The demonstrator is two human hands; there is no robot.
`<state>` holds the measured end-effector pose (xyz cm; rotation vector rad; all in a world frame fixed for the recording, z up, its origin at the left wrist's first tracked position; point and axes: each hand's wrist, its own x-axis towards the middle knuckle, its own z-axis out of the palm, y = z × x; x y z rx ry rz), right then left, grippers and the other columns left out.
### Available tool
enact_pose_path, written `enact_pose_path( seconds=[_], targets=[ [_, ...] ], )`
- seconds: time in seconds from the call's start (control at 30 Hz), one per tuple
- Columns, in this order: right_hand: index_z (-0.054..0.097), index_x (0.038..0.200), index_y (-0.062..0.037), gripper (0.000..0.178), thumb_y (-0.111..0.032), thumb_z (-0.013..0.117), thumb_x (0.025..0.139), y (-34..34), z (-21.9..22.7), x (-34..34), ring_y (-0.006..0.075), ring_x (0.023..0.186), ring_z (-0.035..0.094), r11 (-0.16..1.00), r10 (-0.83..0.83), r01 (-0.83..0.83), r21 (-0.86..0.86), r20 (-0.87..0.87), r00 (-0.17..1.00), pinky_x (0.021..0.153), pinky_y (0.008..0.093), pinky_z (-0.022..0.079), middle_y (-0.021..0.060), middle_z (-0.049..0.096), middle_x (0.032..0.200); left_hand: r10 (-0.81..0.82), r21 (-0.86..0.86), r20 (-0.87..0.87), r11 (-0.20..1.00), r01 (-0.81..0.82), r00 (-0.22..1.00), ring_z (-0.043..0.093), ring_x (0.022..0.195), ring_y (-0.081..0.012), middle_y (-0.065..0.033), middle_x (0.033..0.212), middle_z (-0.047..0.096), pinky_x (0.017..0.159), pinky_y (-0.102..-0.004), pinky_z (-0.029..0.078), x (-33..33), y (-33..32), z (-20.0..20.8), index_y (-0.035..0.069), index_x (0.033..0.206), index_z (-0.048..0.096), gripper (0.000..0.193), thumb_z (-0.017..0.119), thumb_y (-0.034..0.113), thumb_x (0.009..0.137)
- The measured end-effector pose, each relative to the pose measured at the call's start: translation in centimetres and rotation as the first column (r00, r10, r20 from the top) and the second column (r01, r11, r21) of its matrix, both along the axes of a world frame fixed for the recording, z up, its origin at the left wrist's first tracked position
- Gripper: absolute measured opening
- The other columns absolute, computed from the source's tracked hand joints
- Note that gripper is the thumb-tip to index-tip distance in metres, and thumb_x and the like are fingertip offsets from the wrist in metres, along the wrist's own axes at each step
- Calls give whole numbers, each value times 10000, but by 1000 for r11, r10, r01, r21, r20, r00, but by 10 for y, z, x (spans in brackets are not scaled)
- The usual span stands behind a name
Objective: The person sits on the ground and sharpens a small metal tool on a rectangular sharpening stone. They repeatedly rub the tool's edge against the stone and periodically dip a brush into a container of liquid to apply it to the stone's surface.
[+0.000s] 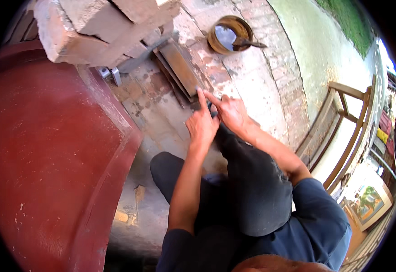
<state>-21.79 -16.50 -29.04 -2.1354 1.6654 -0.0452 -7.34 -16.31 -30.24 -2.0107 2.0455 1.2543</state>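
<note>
A long brown rectangular block (pixel 180 68), much like a whetstone, lies on a dark base on the brick paving. My left hand (pixel 201 126) is at its near end, index finger stretched onto the block's edge, other fingers curled. Close beside it, my right hand (pixel 232 113) reaches in from the right, its index finger pointing toward the left fingertip and the rest bent. A small dark loop (pixel 212 109) shows between the two hands; I cannot tell whether it is a handle or part of my footwear. Whatever the curled fingers hold is hidden.
Beyond the block, a round rusty basin (pixel 231 34) holds water and a dark-handled tool. Stacked bricks (pixel 103 27) rise at upper left. A large red panel (pixel 57 149) stands close on my left. To the right are a wooden bench (pixel 343 122) and a framed picture (pixel 369 204).
</note>
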Motion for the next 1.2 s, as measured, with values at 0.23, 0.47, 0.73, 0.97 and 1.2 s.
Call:
enact_pose_path(
  seconds=[0.23,0.47,0.73,0.97,1.2],
  targets=[
    [581,1550,-238,719,-42,666,864,33,-12,-7,342,622,688,994,-99,92,61,128,987,581,451,571,188,655,801,-67,76,54,995,63,996,754,734,-371,-187,848,774,666,-484,578,-1,19,10,60,1701,117,1135,831,343,864],
    [592,1533,-178,668,-80,637,874,20,-1,-2,359,655,696,996,-75,73,40,41,996,574,455,553,224,670,806,-34,23,43,999,33,998,741,724,-406,-218,800,748,680,-535,571,-4,12,3,57,1689,170,1073,806,366,881],
    [580,1543,-140,691,-94,640,856,4,3,-3,359,654,708,998,-35,32,53,45,998,568,456,557,246,689,817,-33,73,16,997,32,999,728,781,-471,-268,820,738,713,-561,558,-4,0,0,51,1696,123,1108,779,433,889],
    [558,1544,-74,621,-84,551,923,-14,15,12,311,632,729,987,-48,40,157,45,998,560,422,578,206,695,742,7,-61,2,998,-7,1000,726,734,-444,-256,787,725,670,-551,566,1,-9,-5,28,1674,153,1019,765,344,922],
    [534,1585,-180,809,-84,705,799,18,-4,-3,322,610,710,999,-33,33,10,14,999,549,431,570,212,678,765,-30,7,32,1000,30,999,735,750,-446,-258,802,734,703,-544,577,-5,14,-6,92,1705,127,1106,795,391,876]
  ],
)
